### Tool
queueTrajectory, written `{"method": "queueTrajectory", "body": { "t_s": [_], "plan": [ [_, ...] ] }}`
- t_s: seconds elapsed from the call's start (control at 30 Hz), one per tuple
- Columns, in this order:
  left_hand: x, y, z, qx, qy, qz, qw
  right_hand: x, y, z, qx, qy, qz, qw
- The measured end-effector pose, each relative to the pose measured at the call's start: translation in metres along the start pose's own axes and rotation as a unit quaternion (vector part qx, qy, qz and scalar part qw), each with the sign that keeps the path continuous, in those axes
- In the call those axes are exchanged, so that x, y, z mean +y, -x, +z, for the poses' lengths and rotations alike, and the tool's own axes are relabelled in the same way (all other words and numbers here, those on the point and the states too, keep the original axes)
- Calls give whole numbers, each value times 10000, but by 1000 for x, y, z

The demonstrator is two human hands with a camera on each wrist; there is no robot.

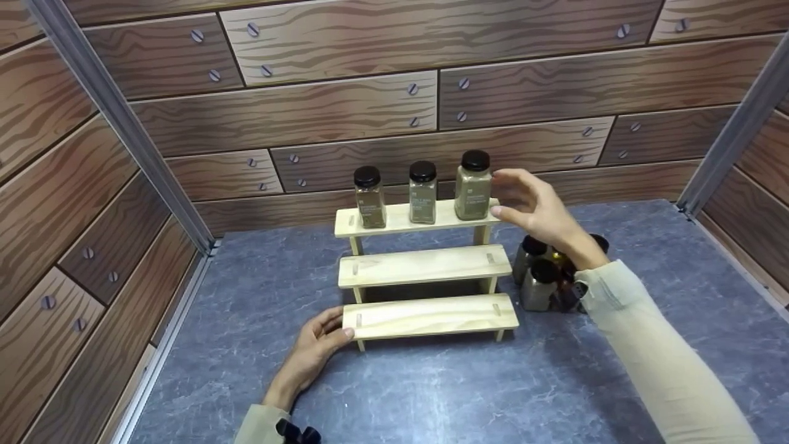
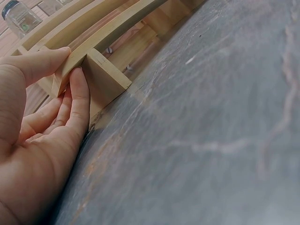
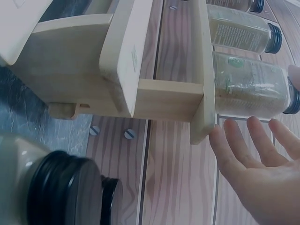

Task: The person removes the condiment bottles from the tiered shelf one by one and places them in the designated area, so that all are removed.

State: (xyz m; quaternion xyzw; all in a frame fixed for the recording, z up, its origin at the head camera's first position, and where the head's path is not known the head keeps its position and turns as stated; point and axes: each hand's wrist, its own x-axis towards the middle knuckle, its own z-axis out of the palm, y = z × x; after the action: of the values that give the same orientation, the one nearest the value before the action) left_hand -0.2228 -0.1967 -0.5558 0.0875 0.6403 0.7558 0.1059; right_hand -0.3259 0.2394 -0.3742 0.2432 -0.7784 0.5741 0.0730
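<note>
A three-step wooden spice rack (image 1: 425,266) stands on the table. My left hand (image 1: 310,350) pinches the left end of its lowest shelf, thumb on top and fingers beneath, as the left wrist view shows. Three square glass spice jars with black lids are upright along the top shelf: a left jar (image 1: 372,206), a middle jar (image 1: 423,200) and a right jar (image 1: 473,194). Beside the right jar is my right hand (image 1: 537,209), its fingers spread and loosely bent. In the right wrist view the fingertips (image 3: 253,123) are close to that jar's side, not wrapped around it.
Several more black-lidded jars (image 1: 538,290) are grouped right of the rack, partly hidden under my right forearm. The dark marbled table (image 1: 259,296) extends around the rack. Behind it rises a wood-plank-patterned wall (image 1: 370,105), with metal corner posts (image 1: 142,148) at the sides.
</note>
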Motion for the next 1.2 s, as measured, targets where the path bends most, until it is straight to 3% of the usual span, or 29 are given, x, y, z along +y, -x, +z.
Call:
{"method": "queueTrajectory", "body": {
  "t_s": [0.3,0.93,1.2],
  "plan": [
    [0,0,-1,91,71,-61,9999,1,-12,7,-51,112,150,9998],
    [0,0,0,-51,50,44,10000,-2,-29,25,124,392,418,9983],
    [0,0,0,-55,5,54,10000,0,-35,32,132,288,342,9989]
  ]
}}
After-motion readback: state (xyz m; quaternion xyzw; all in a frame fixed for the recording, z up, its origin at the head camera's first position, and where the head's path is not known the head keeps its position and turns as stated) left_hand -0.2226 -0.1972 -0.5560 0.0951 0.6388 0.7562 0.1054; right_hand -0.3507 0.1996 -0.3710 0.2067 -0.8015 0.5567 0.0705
